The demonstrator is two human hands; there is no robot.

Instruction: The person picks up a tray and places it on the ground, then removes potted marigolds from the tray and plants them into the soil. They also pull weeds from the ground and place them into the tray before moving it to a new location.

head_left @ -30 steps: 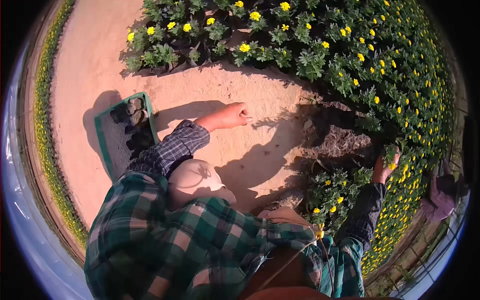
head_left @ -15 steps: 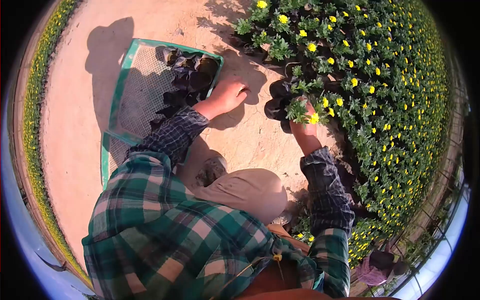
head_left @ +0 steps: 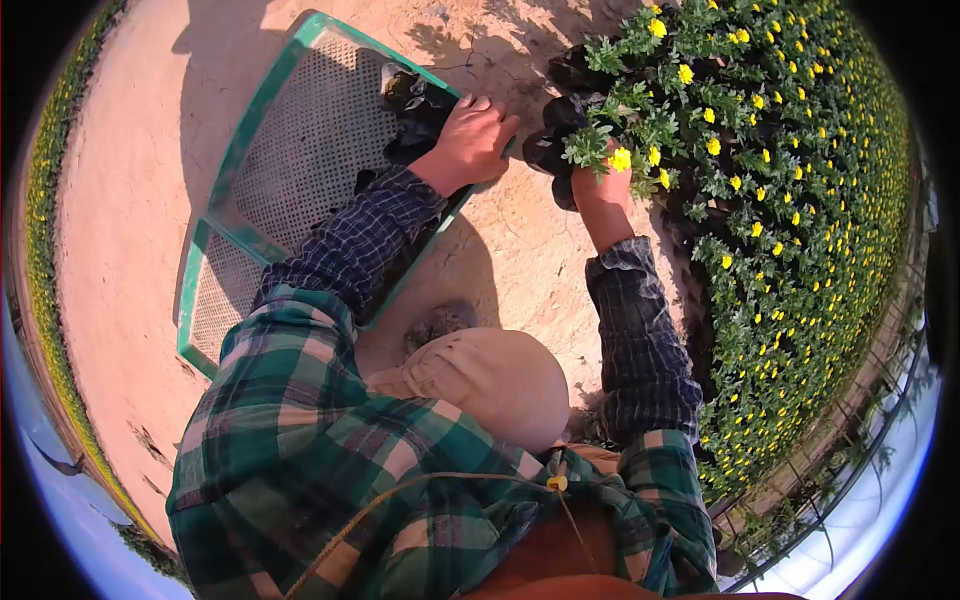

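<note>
My left hand [head_left: 468, 143] is closed over the near corner of a green-rimmed mesh tray [head_left: 238, 165], its fingers across the rim. Inside the tray, beside that hand, lie black plastic pots [head_left: 408, 145], partly hidden by my hand and sleeve. To the right, my right hand [head_left: 602, 190] is closed at a potted marigold [head_left: 620, 160] with yellow blooms at the bed's edge. Leaves cover most of those fingers. More black pots [head_left: 545, 152] stand tilted just left of it, a small gap away from the tray corner.
A dense bed of yellow marigolds [head_left: 790, 250] fills the right side. Dry bare soil [head_left: 520, 270] lies between bed and tray. My bent knee [head_left: 490, 385] is below. Another flower strip [head_left: 45, 200] runs along the far left.
My left hand has gone from above the soil onto the tray corner. The tray has shifted right, nearer the potted marigolds. My right hand stays at the same plant while the view shifts.
</note>
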